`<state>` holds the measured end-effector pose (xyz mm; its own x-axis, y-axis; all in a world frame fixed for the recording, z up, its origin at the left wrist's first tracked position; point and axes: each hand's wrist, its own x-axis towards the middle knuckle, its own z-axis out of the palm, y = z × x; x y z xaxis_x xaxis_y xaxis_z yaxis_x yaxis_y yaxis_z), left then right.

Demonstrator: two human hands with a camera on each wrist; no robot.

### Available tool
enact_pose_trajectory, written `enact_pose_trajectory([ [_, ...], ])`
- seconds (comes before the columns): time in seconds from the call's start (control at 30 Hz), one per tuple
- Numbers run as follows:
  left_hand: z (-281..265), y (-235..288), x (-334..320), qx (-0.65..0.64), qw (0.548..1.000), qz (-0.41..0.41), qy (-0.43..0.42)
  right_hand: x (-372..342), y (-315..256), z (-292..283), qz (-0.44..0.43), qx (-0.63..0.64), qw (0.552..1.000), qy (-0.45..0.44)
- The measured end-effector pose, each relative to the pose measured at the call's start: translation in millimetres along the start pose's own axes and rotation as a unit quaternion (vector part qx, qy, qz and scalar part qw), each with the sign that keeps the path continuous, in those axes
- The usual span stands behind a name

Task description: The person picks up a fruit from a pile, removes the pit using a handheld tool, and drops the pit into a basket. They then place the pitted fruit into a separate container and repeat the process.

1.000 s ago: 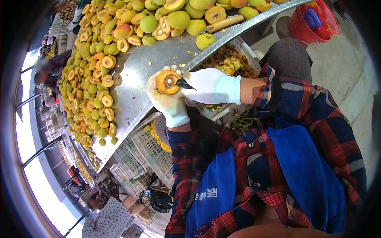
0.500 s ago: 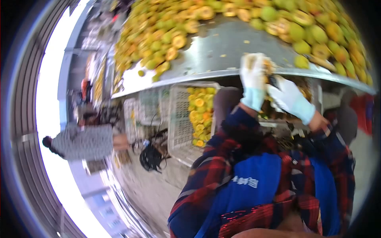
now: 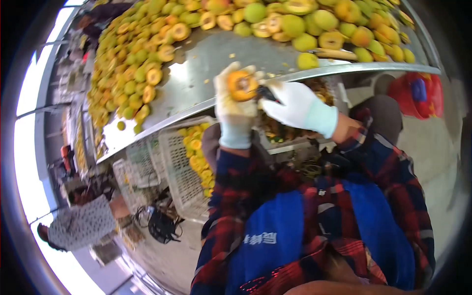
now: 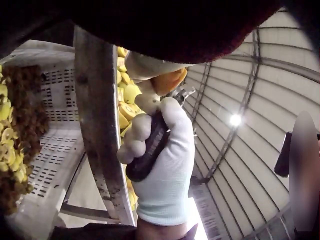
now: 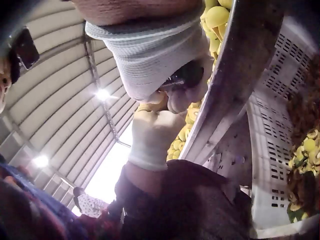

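Note:
In the head view, my gloved left hand (image 3: 232,110) holds a peach half (image 3: 238,93) with its orange cut face up and a brown hollow in the middle. My right hand (image 3: 301,104), also in a white glove, grips a black-handled tool (image 3: 266,94) whose front end reaches the fruit's right edge. The left wrist view shows the fingers curled round the dark handle (image 4: 150,152), with bright metal parts (image 4: 184,94) beside the orange flesh. Over in the right wrist view, the left hand (image 5: 157,132) is close under the right one, and the fruit is mostly hidden.
Halved and whole peaches (image 3: 130,73) are heaped on the metal table (image 3: 206,61), with a wooden-handled tool (image 3: 334,54) among them. Below its edge stand a crate of fruit (image 3: 179,172) and a crate of scraps (image 5: 272,150). A red bucket (image 3: 405,98) stands at right.
The head view swung left, then partly back, so the scene shifted across it. Both hands keep hold of the peach half and the tool, close together at the table edge.

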<state>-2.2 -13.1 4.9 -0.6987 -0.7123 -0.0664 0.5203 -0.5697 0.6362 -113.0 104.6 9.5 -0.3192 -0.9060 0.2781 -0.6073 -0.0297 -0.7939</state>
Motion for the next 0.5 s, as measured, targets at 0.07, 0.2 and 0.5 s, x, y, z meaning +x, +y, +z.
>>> enact_pose_trajectory([
  [0.07, -1, 2, -1, 0.090, 0.996, 0.010, 0.017, 0, -3, -6, 0.023, -0.059, 0.996, -0.057],
  [0.2, -3, 1, -2, 0.081, 0.997, 0.001, -0.021, 5, -14, -15, 0.053, -0.066, 0.991, -0.102],
  [0.5, 2, -5, -4, 0.264, 0.962, 0.046, 0.048, 5, 6, -5, 0.043, -0.098, 0.976, -0.192],
])
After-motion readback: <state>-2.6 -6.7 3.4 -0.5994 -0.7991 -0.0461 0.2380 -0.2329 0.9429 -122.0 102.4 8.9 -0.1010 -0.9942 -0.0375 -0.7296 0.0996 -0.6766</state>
